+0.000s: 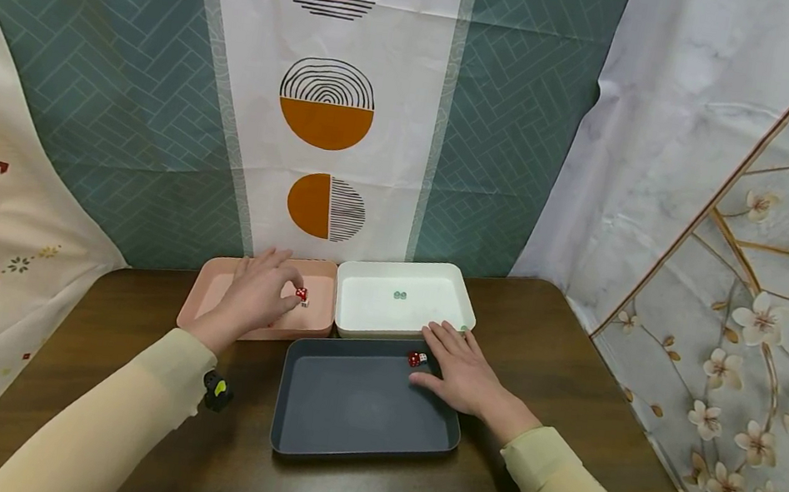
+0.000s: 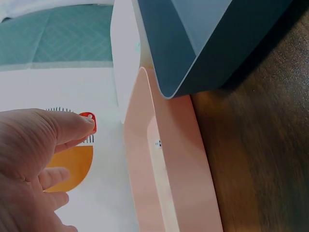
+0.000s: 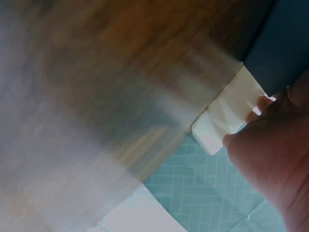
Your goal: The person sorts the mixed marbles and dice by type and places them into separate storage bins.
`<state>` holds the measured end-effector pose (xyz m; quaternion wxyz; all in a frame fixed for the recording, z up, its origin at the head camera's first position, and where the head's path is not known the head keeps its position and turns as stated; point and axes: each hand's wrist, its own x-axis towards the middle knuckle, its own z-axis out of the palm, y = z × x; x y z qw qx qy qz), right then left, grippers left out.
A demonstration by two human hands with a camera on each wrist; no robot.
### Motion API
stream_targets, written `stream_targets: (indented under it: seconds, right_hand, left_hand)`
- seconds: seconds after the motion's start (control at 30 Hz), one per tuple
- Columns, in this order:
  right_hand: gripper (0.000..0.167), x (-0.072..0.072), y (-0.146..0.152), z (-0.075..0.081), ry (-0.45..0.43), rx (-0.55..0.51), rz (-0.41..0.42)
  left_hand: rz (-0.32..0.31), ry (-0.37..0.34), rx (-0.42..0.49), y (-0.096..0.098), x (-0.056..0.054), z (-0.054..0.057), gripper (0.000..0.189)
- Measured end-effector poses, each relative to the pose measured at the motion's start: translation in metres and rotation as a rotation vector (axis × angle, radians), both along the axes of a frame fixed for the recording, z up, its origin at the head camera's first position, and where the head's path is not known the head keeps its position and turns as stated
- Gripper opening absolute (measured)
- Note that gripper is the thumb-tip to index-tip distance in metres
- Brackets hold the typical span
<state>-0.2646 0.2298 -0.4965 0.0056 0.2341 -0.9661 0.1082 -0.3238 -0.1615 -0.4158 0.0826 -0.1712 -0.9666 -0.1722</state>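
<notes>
My left hand [image 1: 258,291] is over the pink tray [image 1: 209,287], pinching a red die [image 2: 93,122] with white dots between thumb and forefinger. Its other fingers are loosely bent in the left wrist view. Inside the pink tray lies a white die [image 2: 158,143] with dark dots. My right hand [image 1: 465,371] lies palm down over the back right corner of the dark grey tray [image 1: 364,406], fingers spread and fingertips at the rim of the white tray [image 1: 361,321]. Beside its thumb, in the grey tray, sit a red die [image 1: 413,359] and a white die [image 1: 423,358].
Small green pieces [image 1: 399,295] lie in the middle of the white tray, and another green piece [image 1: 463,329] shows by the right fingertips. The three trays stand close together on a dark wooden table [image 1: 220,465]. Patterned cloths [image 1: 517,129] hang behind and at both sides.
</notes>
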Motion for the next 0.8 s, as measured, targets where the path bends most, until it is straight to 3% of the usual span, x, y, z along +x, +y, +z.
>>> stream_targets:
  seconds: [0.8]
  right_hand:
    - [0.096,0.001,0.000,0.001,-0.009,-0.004,-0.003]
  left_hand:
    - [0.036,-0.034,0.000,-0.002,-0.009,-0.014,0.010]
